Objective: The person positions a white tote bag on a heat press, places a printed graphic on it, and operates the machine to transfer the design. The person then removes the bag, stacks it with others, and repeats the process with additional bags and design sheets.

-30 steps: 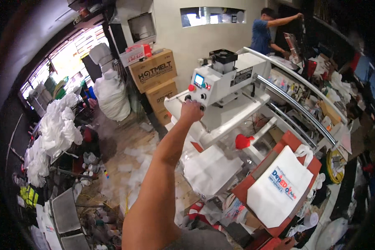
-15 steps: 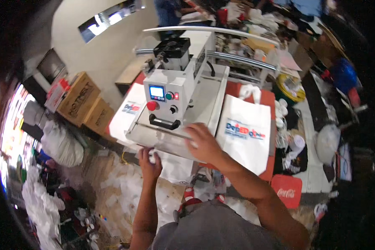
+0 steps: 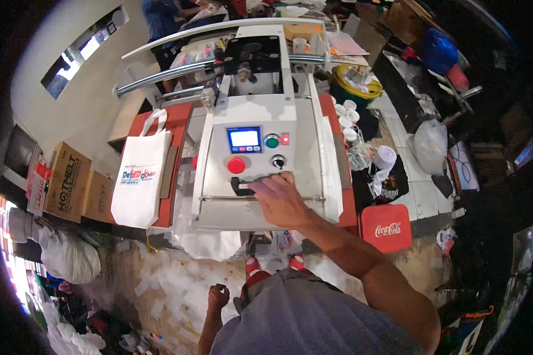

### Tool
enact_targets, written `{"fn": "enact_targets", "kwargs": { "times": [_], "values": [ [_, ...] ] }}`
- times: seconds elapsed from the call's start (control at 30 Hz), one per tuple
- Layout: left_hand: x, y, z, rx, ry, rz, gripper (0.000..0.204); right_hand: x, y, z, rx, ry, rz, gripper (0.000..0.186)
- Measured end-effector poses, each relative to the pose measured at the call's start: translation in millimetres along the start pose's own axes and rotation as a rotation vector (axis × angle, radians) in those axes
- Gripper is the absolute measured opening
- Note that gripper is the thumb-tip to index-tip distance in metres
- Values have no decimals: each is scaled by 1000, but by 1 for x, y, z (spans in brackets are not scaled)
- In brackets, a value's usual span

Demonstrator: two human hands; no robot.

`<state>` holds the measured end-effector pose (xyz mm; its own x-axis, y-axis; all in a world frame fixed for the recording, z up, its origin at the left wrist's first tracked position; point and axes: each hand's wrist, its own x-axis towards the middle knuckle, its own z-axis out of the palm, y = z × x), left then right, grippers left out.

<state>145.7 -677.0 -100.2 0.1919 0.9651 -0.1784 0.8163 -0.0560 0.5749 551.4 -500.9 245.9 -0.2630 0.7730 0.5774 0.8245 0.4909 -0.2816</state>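
My right hand [image 3: 277, 198] is wrapped round the black handle [image 3: 243, 188] on the front of a white heat press [image 3: 222, 112]. The press head sits over the right-hand bed, with the white edge of a bag [image 3: 333, 177] showing beside it. On the red left-hand bed [image 3: 175, 121] lies a white tote bag [image 3: 139, 192] with a blue and red print, its handles toward the back. Low at my side, well away from the press, hangs my left hand [image 3: 218, 297], fingers curled; whether anything is in them is hidden.
Steel rails [image 3: 166, 77] carry the press head. Cardboard boxes [image 3: 71, 186] and a stuffed white sack [image 3: 71, 254] stand left. At right are a red stool top [image 3: 386, 228], a yellow-rimmed bucket [image 3: 356, 83] and white rolls [image 3: 385, 157]. A co-worker [image 3: 160, 23] is at the back.
The press head has slid from the left bed to the right one, uncovering the left bag and covering the right. My right hand has taken the handle; my left hand has dropped away from the bed.
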Motion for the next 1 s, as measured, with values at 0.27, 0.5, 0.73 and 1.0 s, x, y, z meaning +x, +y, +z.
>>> {"fn": "enact_targets", "kwargs": {
  "times": [0.27, 0.5, 0.73, 1.0],
  "values": [
    [45, -13, 24, 144, -164, 49, 20, -39, 47, -50, -19, -1, 77, 28],
    [38, 0, 29, 114, -102, 53, 23, -52, 58, -68, -24, 2, 98, 24],
    [13, -41, 38, 57, -376, -134, 35, -55, 62, -71, -55, -27, 147, 20],
    [26, -81, -35, -18, -315, 19, 38, -55, 46, -42, -174, 178, 418, 8]
  ]
}}
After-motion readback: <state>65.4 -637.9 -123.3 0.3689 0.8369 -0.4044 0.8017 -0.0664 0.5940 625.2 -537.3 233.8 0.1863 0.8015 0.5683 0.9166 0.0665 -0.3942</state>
